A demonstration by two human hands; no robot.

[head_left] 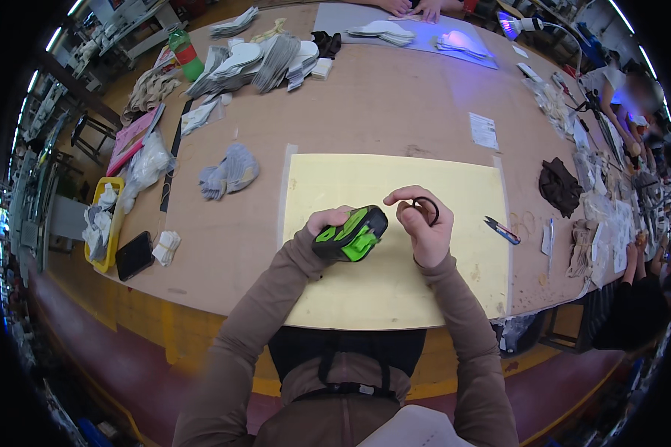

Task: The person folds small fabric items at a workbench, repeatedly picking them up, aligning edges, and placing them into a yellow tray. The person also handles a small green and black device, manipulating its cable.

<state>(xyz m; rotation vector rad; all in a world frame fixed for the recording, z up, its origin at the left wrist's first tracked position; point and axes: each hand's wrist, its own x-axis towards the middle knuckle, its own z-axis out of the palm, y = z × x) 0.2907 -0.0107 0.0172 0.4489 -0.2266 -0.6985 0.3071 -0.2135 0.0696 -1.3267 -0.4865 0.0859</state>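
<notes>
My left hand (328, 220) is closed round a black and green boxy device (354, 234), holding it above the yellow sheet (395, 290). Just right of the device, a small gap away, is my right hand (427, 227). A thin black ring (435, 211) is looped among its curled fingers; what it belongs to, if anything, is hidden. The index finger of that hand bends towards the device. A pair of thread snips (502, 231) lies on the sheet's right border. Left of the sheet rests a crumpled grey-blue cloth piece (231, 171).
Stacks of grey and white cut pieces (257, 61) lie at the far left beside a green bottle (184, 52). A yellow basket (113, 223) and a black phone (135, 255) are near the left edge. Dark cloth (560, 186) sits right. Another person's hands (416, 9) work at the far edge.
</notes>
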